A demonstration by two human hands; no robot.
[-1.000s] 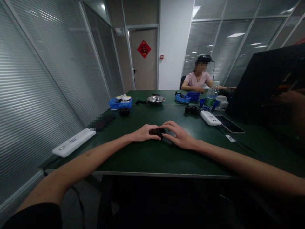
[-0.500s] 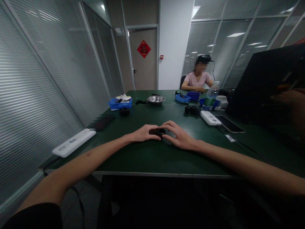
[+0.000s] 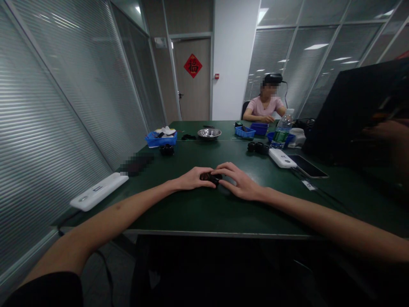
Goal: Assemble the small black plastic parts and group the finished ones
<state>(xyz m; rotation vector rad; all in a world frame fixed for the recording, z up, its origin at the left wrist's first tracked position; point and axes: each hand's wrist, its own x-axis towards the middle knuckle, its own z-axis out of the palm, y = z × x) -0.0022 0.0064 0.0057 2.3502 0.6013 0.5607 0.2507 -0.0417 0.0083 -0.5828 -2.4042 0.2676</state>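
Green table, office w/ blinds behind glass, someone in a pink top sat across. Small black object was right btwn the two hands, front-middle of the table, long axis approx left-to-right, tho fingers hid parts of it. Left hand had the left end, thumb on the near side, so def grasping. Right hand was at the other end, index over the top, thumb by the near side; couldn't tell if pinching or just touching. Left looked nearer bc it wrapped more of it. Containers: blue basket far left w/ white stuff + smth dark, steel bowl mid w/ pale bits, second basket farther right w/ a dark item, dark blue bin just behind, contents unclear.
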